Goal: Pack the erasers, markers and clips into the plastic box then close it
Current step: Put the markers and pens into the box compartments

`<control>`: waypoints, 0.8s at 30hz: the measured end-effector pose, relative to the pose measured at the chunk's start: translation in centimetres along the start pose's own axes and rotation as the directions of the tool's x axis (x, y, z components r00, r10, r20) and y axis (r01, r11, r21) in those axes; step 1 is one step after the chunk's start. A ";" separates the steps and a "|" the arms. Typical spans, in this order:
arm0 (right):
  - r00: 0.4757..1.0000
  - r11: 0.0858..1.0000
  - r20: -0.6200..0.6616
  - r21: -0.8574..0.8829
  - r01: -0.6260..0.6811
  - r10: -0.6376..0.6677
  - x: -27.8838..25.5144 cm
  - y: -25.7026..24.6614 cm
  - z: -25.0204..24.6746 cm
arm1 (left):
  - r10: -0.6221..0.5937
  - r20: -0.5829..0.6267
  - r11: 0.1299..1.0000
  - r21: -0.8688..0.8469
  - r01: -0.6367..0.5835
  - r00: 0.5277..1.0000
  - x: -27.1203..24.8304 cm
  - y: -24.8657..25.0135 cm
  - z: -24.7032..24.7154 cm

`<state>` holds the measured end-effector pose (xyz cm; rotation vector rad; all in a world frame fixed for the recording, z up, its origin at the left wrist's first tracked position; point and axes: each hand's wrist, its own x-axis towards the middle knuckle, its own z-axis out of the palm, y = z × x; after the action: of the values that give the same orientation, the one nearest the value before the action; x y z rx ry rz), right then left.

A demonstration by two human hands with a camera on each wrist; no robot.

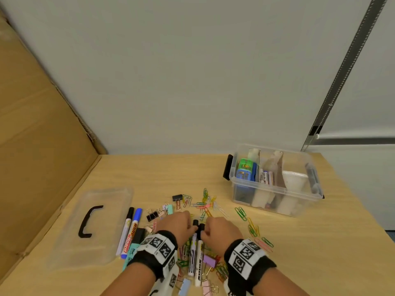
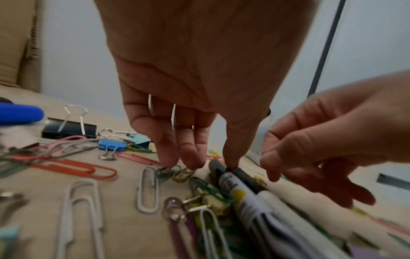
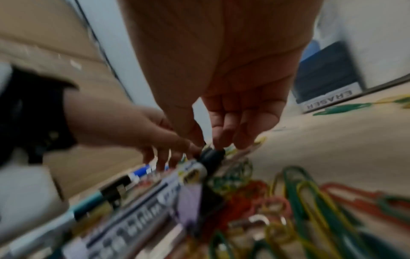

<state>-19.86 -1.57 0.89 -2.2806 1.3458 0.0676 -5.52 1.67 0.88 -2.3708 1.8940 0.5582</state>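
Observation:
Two white markers with black caps [image 1: 196, 258] lie side by side on the wooden table, among loose clips. My left hand [image 1: 190, 225] pinches the left marker's cap [image 2: 214, 166] between thumb and fingers. My right hand [image 1: 205, 228] pinches the right marker's cap [image 3: 211, 154]. The open plastic box [image 1: 275, 190] stands at the back right and holds erasers [image 1: 245, 174] and markers. Its clear lid [image 1: 92, 225] lies at the left. A black-capped marker [image 1: 126, 229] and a blue-capped marker [image 1: 133, 231] rest beside the lid. Paper clips [image 1: 203, 205] and binder clips [image 1: 152, 216] are scattered around.
A cardboard sheet [image 1: 36, 146] leans along the left side. A white wall rises behind the table. More paper clips [image 1: 253, 229] lie right of my hands, and a purple binder clip [image 1: 210, 260] sits near my right wrist.

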 end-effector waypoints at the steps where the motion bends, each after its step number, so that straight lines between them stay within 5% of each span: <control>1: 1.000 1.000 0.012 -0.027 -0.013 0.013 0.3 -0.3 0.4 | 0.010 0.013 1.000 0.029 -0.011 1.000 0.2 0.2 0.1; 9: 0.986 0.988 0.110 0.075 -0.137 0.129 2.4 -0.8 1.4 | 0.024 0.077 0.998 0.051 -0.028 0.997 1.1 -0.1 -0.1; 15: 0.981 0.948 0.098 0.258 -0.186 0.166 2.3 -0.2 1.2 | 0.047 0.101 0.976 -0.217 -0.024 0.994 1.1 -1.8 -1.0; 19: 0.992 0.890 -0.018 0.443 -0.107 0.128 1.3 0.4 -0.5 | 0.071 0.040 0.875 -0.482 -0.043 0.997 0.7 -3.1 -2.5; 24: 0.968 0.774 -0.252 0.610 0.167 -0.010 -1.2 0.5 -5.9 | 0.095 -0.118 0.686 -0.711 -0.151 0.988 -0.2 -4.3 -5.4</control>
<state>-22.01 -3.35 6.22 -1.7949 1.1327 -0.6204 -0.12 1.48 5.18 -2.6981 2.1580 1.5038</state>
